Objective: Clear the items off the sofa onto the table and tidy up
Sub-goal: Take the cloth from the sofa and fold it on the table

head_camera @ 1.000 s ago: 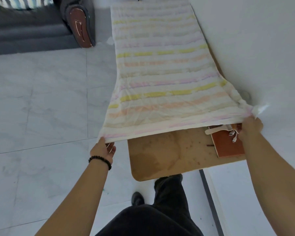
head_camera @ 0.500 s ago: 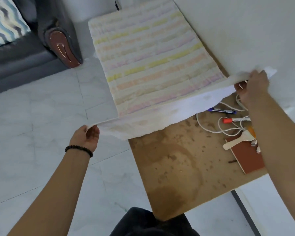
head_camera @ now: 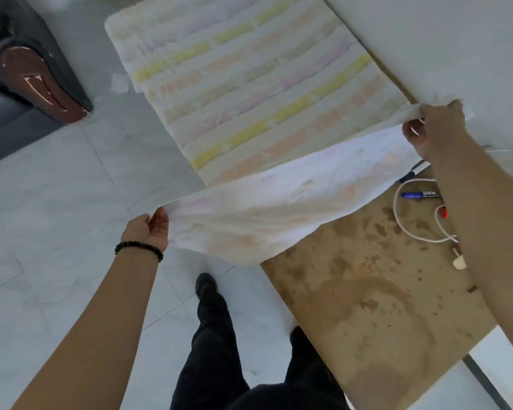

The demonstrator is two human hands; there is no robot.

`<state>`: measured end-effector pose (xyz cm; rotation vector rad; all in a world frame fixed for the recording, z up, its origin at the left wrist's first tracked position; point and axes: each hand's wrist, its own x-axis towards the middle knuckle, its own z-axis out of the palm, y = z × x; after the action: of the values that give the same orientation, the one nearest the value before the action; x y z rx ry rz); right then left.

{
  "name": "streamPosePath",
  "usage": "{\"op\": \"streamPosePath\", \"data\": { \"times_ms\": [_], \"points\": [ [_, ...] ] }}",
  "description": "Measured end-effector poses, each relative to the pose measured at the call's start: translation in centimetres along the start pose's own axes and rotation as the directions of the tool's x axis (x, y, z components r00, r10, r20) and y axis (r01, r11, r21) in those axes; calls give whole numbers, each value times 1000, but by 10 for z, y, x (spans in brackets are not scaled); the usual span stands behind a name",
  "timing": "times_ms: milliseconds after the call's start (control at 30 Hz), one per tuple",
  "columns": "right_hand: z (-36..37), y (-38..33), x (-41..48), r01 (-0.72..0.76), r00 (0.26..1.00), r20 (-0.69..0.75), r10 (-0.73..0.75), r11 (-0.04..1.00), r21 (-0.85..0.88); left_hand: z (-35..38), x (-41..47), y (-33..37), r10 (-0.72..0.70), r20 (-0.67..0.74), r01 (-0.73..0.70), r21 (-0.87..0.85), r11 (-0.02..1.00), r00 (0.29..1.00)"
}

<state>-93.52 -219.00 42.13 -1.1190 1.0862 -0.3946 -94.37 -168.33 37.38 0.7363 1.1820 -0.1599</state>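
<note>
A white blanket (head_camera: 249, 93) with yellow, pink and purple stripes lies stretched along the brown stained table (head_camera: 367, 306). Its near edge is lifted and folded back, so the pale underside faces me. My left hand (head_camera: 148, 229), with a black bead bracelet at the wrist, pinches the near left corner over the floor. My right hand (head_camera: 436, 128) grips the near right corner, raised above the table by the white wall. On the uncovered table lie a white cable (head_camera: 409, 220), a blue marker (head_camera: 421, 195) and a red-capped marker (head_camera: 443, 213), partly hidden by my right forearm.
The dark sofa's armrest with a glossy brown end (head_camera: 39, 81) stands at the far left. Grey marble floor tiles (head_camera: 57, 202) fill the left side. My dark trouser legs and shoes (head_camera: 208, 291) are below, beside the table's near corner. A white wall (head_camera: 456, 39) runs along the table's right.
Both hands have lifted the blanket's near edge and carried it away from me over the rest of the blanket. More bare table, the cable and the markers have come into sight.
</note>
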Motion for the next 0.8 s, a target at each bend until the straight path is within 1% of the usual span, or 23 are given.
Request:
{"op": "streamPosePath", "data": {
  "times_ms": [67, 167, 233, 333, 400, 467, 600, 800],
  "points": [
    [22, -1, -1, -14, 999, -50, 16, 999, 42, 14, 22, 26, -40, 11, 39, 29, 999, 999],
    [52, -9, -6, -20, 998, -56, 19, 1000, -19, 41, 39, 65, -55, 51, 51, 71, 996, 997],
    [77, -16, -7, 18, 995, -100, -20, 1000, -20, 63, 47, 89, -48, 100, 40, 81, 996, 994],
    [116, -30, -9, 69, 984, -166, -61, 997, 43, 94, 59, 117, -15, 123, 4, 83, 997, 992],
    [144, -40, -7, 95, 987, -137, -83, 992, 83, 113, 69, 130, -3, 127, -9, 90, 996, 992],
    [168, -47, 6, 110, 989, -110, -101, 990, 88, 133, 81, 140, -9, 127, -6, 116, 993, 992],
    [216, -53, 51, 92, 994, -63, -89, 995, 42, 174, 110, 153, -24, 91, 7, 187, 982, 996],
    [307, -41, 137, 54, 998, 40, -54, 998, 20, 230, 152, 168, 84, -37, -80, 100, 992, 996]
  ]
}}
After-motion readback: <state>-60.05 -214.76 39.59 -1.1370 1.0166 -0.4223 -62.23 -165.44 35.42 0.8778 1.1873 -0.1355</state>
